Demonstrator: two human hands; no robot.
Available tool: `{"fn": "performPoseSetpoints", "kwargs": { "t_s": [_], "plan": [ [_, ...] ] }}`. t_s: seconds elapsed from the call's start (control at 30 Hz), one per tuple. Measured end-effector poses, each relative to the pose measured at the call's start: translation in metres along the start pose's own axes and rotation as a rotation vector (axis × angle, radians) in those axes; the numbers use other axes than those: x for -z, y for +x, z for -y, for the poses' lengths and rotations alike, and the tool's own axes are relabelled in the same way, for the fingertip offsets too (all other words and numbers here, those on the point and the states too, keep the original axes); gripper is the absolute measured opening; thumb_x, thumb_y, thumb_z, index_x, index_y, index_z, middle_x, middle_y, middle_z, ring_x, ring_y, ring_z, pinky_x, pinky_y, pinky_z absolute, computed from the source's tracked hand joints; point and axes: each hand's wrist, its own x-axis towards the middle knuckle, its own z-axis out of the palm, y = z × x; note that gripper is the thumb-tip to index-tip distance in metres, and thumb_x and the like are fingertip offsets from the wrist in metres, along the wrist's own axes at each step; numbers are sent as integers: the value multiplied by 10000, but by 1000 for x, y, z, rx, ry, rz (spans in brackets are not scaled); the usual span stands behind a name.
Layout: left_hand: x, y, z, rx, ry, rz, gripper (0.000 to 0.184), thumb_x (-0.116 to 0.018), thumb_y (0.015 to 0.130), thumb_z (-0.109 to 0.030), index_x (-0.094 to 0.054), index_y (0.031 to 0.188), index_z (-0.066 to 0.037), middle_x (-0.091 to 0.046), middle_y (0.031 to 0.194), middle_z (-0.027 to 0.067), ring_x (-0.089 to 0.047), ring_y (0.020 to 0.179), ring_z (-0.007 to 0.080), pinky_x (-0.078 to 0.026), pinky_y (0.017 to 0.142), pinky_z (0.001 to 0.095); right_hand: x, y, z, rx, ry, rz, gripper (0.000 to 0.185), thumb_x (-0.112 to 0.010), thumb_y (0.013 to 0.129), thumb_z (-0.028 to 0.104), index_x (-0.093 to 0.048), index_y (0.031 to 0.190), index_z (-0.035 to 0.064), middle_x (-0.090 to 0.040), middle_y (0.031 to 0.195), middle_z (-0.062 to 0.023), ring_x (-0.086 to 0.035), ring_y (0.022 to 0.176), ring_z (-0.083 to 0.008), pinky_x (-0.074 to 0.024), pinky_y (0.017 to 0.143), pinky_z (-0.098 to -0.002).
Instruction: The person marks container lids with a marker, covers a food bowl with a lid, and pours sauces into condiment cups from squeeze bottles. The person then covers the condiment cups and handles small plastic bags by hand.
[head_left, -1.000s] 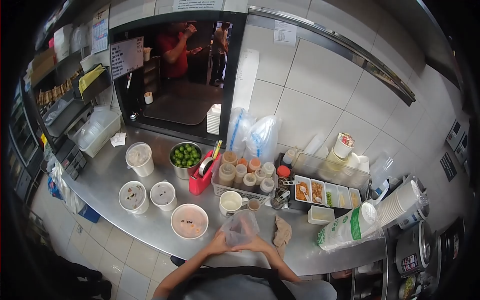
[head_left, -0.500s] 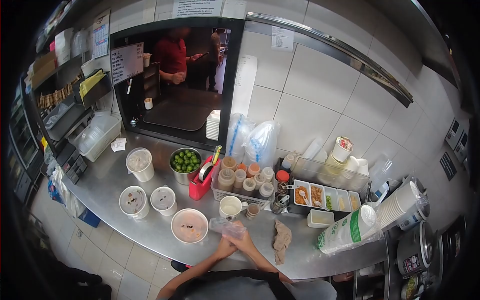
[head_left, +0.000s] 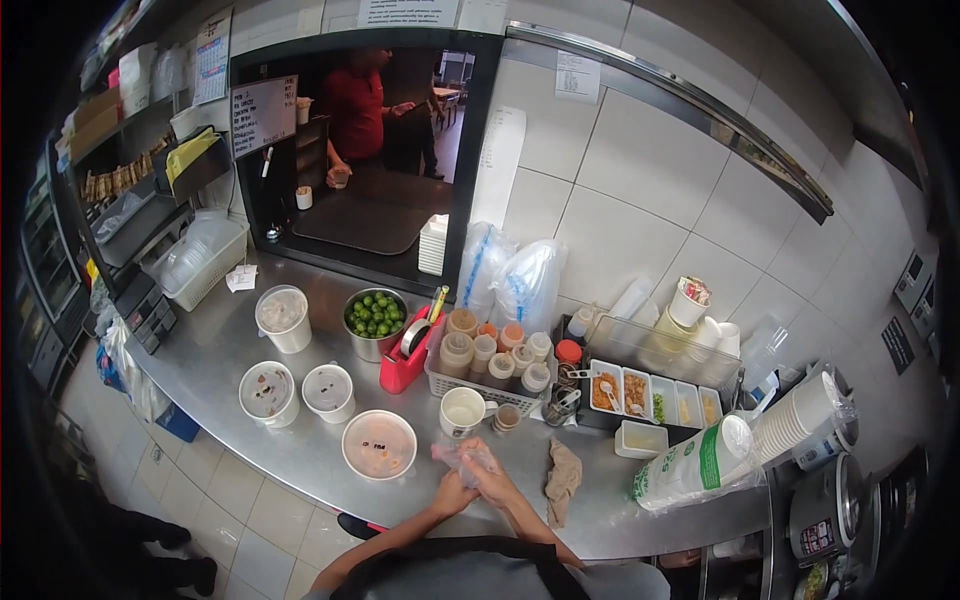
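At the front of the steel counter, my left hand and my right hand are together, closed on a small clear plastic bag. The bag is bunched up between my fingers, and what it contains is unclear. Just left of my hands stands a large white tub with a clear lid and dark writing on it. Beyond my fingers are a white mug and a small cup with brownish contents. A crumpled brown cloth lies to the right.
Several lidded tubs stand at left, near a steel pot of green limes and a red tape dispenser. A basket of squeeze bottles is behind the mug. Topping trays and stacked cups are right. Someone stands behind the hatch.
The bag, spread out to the left before, is now gathered more tightly in my hands. Behind the hatch, the person's lower hand has come down and now holds a small cup.
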Motion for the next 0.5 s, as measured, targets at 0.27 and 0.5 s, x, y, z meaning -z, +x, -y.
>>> {"fn": "performPoseSetpoints", "kwargs": {
  "t_s": [0.27,0.5],
  "plan": [
    [5,-1,-9,-66,26,49,477,-745,677,-265,-596,1049,-5,-605,1061,169,-583,997,333,-467,831,387,12,-7,9,232,157,107,790,-756,713,120,-270,1336,149,-405,1310,-159,-497,1086,-226,-425,886,-356],
    [-5,-1,28,-277,133,100,411,-643,725,-251,-588,1072,-38,-598,1058,172,-562,1017,337,-434,871,394,59,-14,-23,13,-681,235,781,-779,670,153,-359,1323,65,-467,1231,-126,-512,1070,-208,-379,946,-333]
  ]
}}
